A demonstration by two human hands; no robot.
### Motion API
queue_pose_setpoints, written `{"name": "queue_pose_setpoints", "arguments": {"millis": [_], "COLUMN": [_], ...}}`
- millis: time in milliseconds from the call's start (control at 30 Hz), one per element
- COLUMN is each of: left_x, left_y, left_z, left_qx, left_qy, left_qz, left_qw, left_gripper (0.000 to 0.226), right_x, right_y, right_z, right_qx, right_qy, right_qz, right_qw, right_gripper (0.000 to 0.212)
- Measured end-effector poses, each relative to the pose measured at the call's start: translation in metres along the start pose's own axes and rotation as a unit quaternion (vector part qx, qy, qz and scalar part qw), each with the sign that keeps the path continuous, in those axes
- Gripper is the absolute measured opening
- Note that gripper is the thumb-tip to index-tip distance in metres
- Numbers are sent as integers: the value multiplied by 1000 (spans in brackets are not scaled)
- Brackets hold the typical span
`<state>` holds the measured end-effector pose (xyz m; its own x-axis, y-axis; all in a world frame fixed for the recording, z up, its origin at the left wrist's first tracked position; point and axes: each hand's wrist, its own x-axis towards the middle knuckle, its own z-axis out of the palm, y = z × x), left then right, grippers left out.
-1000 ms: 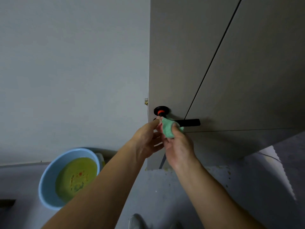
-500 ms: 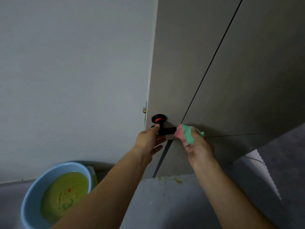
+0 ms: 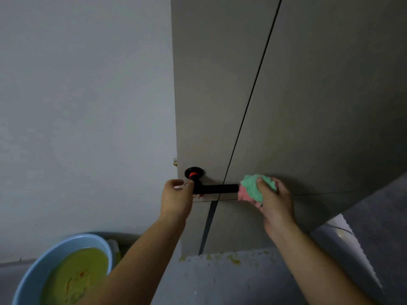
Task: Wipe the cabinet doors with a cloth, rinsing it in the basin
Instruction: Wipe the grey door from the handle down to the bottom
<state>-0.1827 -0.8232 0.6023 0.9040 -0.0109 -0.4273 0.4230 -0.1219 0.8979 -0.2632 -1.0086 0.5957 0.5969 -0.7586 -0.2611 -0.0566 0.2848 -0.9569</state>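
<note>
right hand (image 3: 273,203) clamps the cloth (image 3: 255,190) at the tip of the black handle (image 3: 215,188), mid-frame; left hand (image 3: 176,197) by its base, grip unclear. door panels (image 3: 330,106) above and a basin (image 3: 50,252) rinse likely remain.

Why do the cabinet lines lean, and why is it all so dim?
Head view: the wide-angle lens slants the seam between the grey cabinet doors; lighting is dim and flat, no glare; the right hand gripping the green-and-pink cloth looks slightly soft.
</note>
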Motion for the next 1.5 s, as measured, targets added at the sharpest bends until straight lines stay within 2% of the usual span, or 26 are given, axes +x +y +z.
{"name": "queue_pose_setpoints", "arguments": {"millis": [67, 133, 233, 300, 367, 500, 733, 867, 933, 1033, 1067, 1167, 1267, 1333, 1433, 1500], "left_x": [-17, -36, -69, -82, -97, -123, -175, -195, -201, -205, -207, -216, -223, -227, -230, -230], "left_y": [14, 29, 61, 84, 115, 175, 272, 327, 354, 389, 396, 420, 441, 453, 469, 477], "left_z": [2, 18, 52, 70, 79, 87, 87, 74, 64, 42, 36, 18, 3, -4, -13, -18], "left_qx": [42, 28, -6, 4, -20, -28, -25, -18, -22, -34, -35, -18, 13, 21, 22, 26], "left_qy": [61, 12, -123, -124, -94, -58, -146, -181, -184, -200, -208, -237, -264, -267, -268, -267], "left_qz": [107, 171, 162, 214, 256, 294, 363, 395, 402, 409, 408, 410, 421, 426, 432, 442], "left_qw": [991, 985, 979, 969, 962, 954, 920, 901, 896, 890, 888, 880, 867, 864, 861, 856], "left_gripper": [23, 10, 19, 34, 40, 23, 28, 49, 40, 30, 33, 45, 34, 28, 31, 36], "right_x": [-4, -6, -4, -2, 1, 4, -18, -37, -47, -58, -58, -63, -68, -71, -78, -83], "right_y": [-15, -36, -70, -96, -124, -190, -306, -365, -395, -437, -447, -480, -508, -523, -541, -546], "right_z": [-3, -8, -16, -20, -21, -13, 14, 18, 21, 29, 32, 38, 45, 51, 56, 60], "right_qx": [-11, -2, 24, 26, 25, 56, 110, 85, 69, 63, 44, -24, -92, -116, -127, -155], "right_qy": [-56, -112, -196, -235, -261, -300, -380, -433, -438, -402, -397, -392, -364, -339, -372, -400], "right_qz": [-40, -62, -75, -100, -135, -197, -255, -300, -331, -370, -389, -458, -521, -544, -527, -508], "right_qw": [998, 992, 977, 966, 955, 932, 882, 845, 833, 835, 830, 797, 766, 759, 754, 747], "right_gripper": [12, 19, 19, 21, 21, 27, 22, 48, 49, 25, 25, 32, 14, 8, 15, 36]}}
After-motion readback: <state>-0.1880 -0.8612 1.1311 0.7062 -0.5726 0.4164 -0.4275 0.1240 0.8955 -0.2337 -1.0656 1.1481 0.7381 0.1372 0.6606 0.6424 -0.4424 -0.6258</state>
